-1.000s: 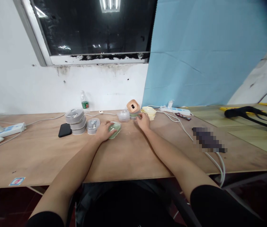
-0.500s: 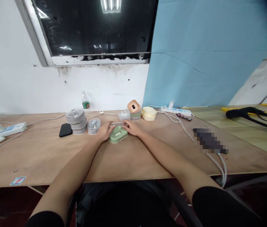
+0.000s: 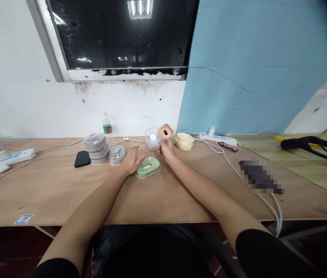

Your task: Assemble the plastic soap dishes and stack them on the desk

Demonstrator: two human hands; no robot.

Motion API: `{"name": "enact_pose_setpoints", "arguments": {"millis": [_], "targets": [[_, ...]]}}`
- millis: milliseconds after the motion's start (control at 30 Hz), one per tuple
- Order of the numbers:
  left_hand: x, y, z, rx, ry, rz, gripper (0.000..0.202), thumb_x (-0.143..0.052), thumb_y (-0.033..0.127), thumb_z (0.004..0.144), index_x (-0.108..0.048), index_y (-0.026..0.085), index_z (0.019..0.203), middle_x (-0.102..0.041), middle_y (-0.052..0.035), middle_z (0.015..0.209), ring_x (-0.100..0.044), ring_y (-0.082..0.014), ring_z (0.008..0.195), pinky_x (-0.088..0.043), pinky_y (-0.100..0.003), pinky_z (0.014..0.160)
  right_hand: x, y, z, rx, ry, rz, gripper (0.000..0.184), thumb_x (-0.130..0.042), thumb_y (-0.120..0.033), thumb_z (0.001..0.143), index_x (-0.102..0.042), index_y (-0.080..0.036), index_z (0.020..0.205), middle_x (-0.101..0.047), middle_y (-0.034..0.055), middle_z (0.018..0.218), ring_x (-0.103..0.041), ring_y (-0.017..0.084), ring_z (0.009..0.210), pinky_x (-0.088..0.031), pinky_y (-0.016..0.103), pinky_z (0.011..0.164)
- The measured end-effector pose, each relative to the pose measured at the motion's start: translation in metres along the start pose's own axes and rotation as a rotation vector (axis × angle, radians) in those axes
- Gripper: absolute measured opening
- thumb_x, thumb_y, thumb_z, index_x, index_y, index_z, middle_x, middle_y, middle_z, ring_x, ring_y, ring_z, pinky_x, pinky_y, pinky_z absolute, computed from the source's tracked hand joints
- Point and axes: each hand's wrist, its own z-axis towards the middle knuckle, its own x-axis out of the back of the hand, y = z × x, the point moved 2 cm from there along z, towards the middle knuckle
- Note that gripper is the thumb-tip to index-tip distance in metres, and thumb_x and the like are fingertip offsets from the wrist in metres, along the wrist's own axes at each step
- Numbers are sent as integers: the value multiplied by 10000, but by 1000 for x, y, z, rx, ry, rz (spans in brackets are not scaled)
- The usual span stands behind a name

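Note:
My right hand (image 3: 167,150) is closed at the lower right edge of a clear plastic cover (image 3: 153,137), which is tilted up and has a pale round patch on it. My left hand (image 3: 131,161) rests open on the table with the thumb apart from the fingers, close to the left end of a green oval dish-like piece (image 3: 148,166) with a slot in its top. Just left of that hand stands a grey box with a clear lid (image 3: 117,155). Behind my right hand leans a peach-coloured piece (image 3: 167,132) with a dark slot.
Grey lidded boxes (image 3: 96,148) are stacked beside a black phone (image 3: 82,159). A bottle (image 3: 107,125) stands by the wall. Cream-coloured pieces (image 3: 184,141) are stacked at right, near a power strip (image 3: 218,139) with cables. Another power strip (image 3: 8,159) lies far left.
Both hands were together at a clear piece behind the green piece. Now they are apart: my left hand has opened, and my right hand has moved back, with a clear cover tilted up.

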Motion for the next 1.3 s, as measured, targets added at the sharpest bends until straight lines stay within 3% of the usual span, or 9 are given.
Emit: {"name": "enact_pose_setpoints", "arguments": {"millis": [100,233,433,633,833,1000,1100,1200,1300], "targets": [[0,1,0,-26,-17,11,644,-366,561,938,-314,145,1427,-421,-152,1437,-433,-263,1312,-352,-412,1092,-7,0,1,9,43,21,680,-560,-432,800,-289,-181,1371,-611,-20,616,-556,164,424,-441,273,386],[-2,1,0,-45,-58,22,606,-380,557,935,-380,164,1396,-475,-134,1398,-448,-261,1297,-346,-420,1091,-5,4,-8,177,1,-61,748,-505,-530,824,-212,-202,1429,-640,-9,709,-555,144,438,-483,283,448],[-4,5,-3,-128,-244,0,622,-474,606,869,-488,195,1337,-550,-106,1331,-545,-266,1198,-424,-398,1020,-4,6,-24,363,-134,-321,562,-536,-417,822,-429,-206,1331,-620,-18,655,-579,171,529,-502,313,558],[-3,13,-6,-206,-371,77,848,-686,680,637,-511,224,1330,-523,-105,1369,-552,-316,1189,-432,-399,1008,-5,11,-26,395,-240,-406,321,-536,-397,828,-603,-204,1075,-620,-12,609,-613,187,601,-492,311,615],[-3,11,-2,-72,-210,27,736,-647,599,725,-511,194,1324,-556,-110,1329,-567,-314,1161,-445,-418,1001,3,13,-19,402,-206,-367,287,-453,-411,882,-634,-206,969,-661,13,712,-622,174,645,-499,303,654],[2,0,4,125,5,-152,576,-591,526,810,-549,176,1265,-589,-108,1290,-551,-284,1173,-420,-429,1023,-2,7,-30,531,-304,-464,370,-423,-212,855,-589,-212,1186,-695,37,956,-615,156,657,-505,318,718],[1,-4,6,185,38,-326,529,-570,510,823,-577,159,1219,-619,-108,1245,-572,-271,1139,-428,-420,1005,-9,0,-41,605,-326,-531,395,-536,-222,804,-573,-222,1198,-682,39,1062,-616,156,700,-496,307,732],[-2,-3,9,202,39,-514,515,-572,501,809,-609,130,1165,-645,-110,1197,-591,-268,1103,-444,-396,978,-6,-7,-42,585,-246,-554,268,-595,-336,810,-605,-221,1051,-688,22,959,-605,153,684,-476,281,678],[-1,-5,13,275,92,-611,444,-543,487,822,-656,128,1058,-691,-96,1063,-616,-263,1024,-469,-375,918,3,-12,-39,642,-234,-611,170,-536,-366,869,-616,-217,882,-672,16,831,-600,159,705,-451,270,679]]}}
